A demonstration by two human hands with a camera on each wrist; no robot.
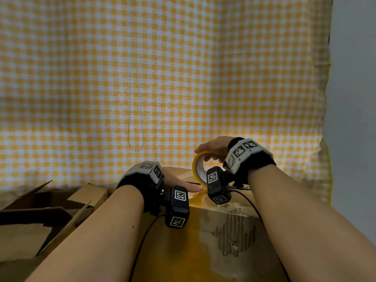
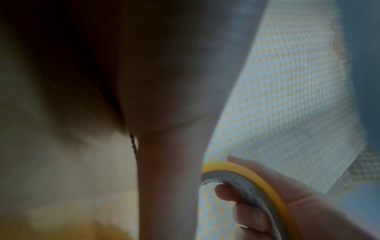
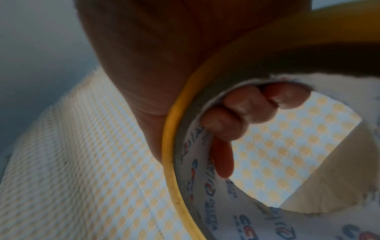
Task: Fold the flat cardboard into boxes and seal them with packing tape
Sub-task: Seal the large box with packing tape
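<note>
A brown cardboard box [image 1: 213, 231] stands in front of me, its top partly covered with yellowish tape [image 1: 196, 198]. My left hand [image 1: 183, 185] lies flat on the box top, straight fingers pressing the tape strip down. My right hand [image 1: 213, 148] grips a yellow roll of packing tape [image 1: 200, 166] standing on edge on the box, fingers [image 3: 232, 116] curled through the core and palm over the rim. The roll [image 2: 257, 183] shows beside my left hand [image 2: 168, 170] in the left wrist view, and its printed core [image 3: 205, 162] fills the right wrist view.
An open cardboard box [image 1: 50, 208] with raised flaps sits at the lower left. A yellow-and-white checked cloth [image 1: 162, 78] covers the surface beyond the box. A grey wall [image 1: 354, 98] runs along the right. Black cables [image 1: 142, 241] trail from the wrist cameras.
</note>
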